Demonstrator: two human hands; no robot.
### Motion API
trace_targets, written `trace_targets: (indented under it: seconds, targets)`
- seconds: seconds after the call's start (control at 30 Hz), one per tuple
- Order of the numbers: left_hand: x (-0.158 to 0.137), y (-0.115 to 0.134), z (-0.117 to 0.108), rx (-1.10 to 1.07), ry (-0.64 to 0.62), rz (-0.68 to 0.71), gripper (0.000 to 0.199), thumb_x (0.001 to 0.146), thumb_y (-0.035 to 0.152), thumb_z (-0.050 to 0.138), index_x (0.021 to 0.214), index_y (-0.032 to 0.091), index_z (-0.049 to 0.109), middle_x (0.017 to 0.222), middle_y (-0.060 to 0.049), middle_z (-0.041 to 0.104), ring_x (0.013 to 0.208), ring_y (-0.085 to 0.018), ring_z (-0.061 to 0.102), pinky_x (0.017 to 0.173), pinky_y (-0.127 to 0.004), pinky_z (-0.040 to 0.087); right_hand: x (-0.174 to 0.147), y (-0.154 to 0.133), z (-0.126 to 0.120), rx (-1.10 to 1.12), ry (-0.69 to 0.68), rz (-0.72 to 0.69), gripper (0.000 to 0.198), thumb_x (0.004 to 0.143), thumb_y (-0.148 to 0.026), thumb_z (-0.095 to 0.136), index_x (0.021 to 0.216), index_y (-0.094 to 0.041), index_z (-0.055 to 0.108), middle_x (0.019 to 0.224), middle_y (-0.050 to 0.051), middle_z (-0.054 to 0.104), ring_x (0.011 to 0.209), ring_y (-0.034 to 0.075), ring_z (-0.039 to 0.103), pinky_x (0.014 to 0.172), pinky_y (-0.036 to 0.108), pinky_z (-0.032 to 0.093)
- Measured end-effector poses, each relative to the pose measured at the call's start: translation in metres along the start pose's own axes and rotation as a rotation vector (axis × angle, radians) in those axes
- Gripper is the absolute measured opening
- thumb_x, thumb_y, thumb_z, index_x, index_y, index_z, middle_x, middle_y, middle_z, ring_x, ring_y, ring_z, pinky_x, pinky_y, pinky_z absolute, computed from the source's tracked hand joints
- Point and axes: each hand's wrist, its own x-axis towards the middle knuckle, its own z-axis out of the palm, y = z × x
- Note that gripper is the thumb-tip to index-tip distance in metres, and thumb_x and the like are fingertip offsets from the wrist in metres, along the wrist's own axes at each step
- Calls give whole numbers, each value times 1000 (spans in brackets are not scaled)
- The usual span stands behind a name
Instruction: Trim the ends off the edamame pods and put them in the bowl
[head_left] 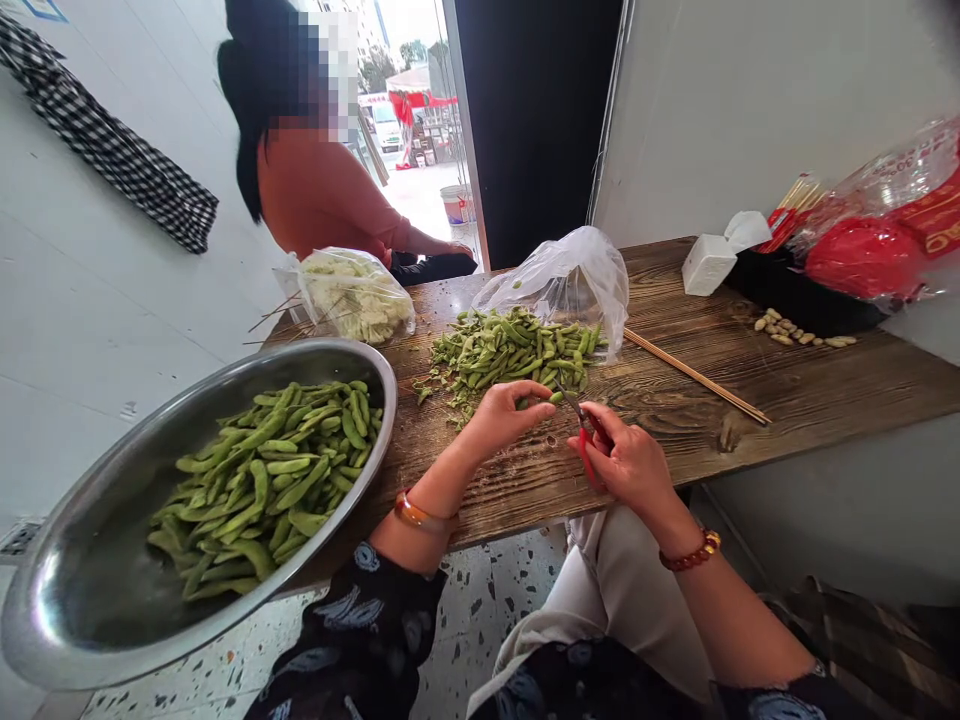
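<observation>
Between the thumb and fingers of my left hand (pixel 513 415) is an edamame pod (pixel 556 397), its tip pointing to the right. My right hand (pixel 634 462) grips a pair of red-handled scissors (pixel 589 450), whose blades are at the pod's end. Just beyond both hands lies a heap of green pods (pixel 510 350) with small trimmings at its left side. A large steel basin (pixel 97 530) stands to my left, partly filled with pods (pixel 277 480).
A clear plastic bag (pixel 592 260) lies behind the heap. Another bag with pale contents (pixel 360 295) is at the back left. Skewers (pixel 697 375), peanuts (pixel 799 328) and a tissue pack (pixel 709 265) lie to the right on the wooden table (pixel 840 400). A person (pixel 322 190) sits across.
</observation>
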Motion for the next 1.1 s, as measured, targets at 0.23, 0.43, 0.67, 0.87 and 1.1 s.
trace_targets:
  seconds: [0.23,0.43,0.67,0.87,1.1]
  targets:
    - [1,-2,6,-63,-34,88,22,80,32,60,79,12,71,76,-5,67,74,-14,58,73,-26,43,0,-1,-1,2,-25,-19,43,87,-49,53,122,-23,57,70,-1,66,63,16,61,60,26,39]
    - [0,4,5,-15,-126,176,23,83,31,57,76,12,69,69,-2,61,67,-11,52,66,-23,39,2,-2,-3,65,-63,-20,48,85,-51,56,123,-22,55,69,-2,64,62,15,59,62,25,41]
    - [-2,8,6,-44,-158,132,23,82,32,56,73,13,67,66,0,59,66,-11,50,65,-22,38,1,0,-2,50,-62,-36,49,87,-52,51,124,-21,55,70,-1,65,63,15,60,61,25,41]
    - [-1,6,4,-92,-107,66,22,79,33,59,75,13,66,67,1,57,65,-10,46,64,-22,37,0,2,1,1,-50,-7,46,88,-50,50,126,-24,57,75,2,70,66,18,63,61,26,43]
    - [-1,7,-3,-493,55,-121,24,75,35,65,81,14,58,60,5,47,50,-5,37,48,-19,27,1,2,1,79,-22,52,46,87,-50,50,124,-23,56,71,0,67,61,16,61,59,25,42]
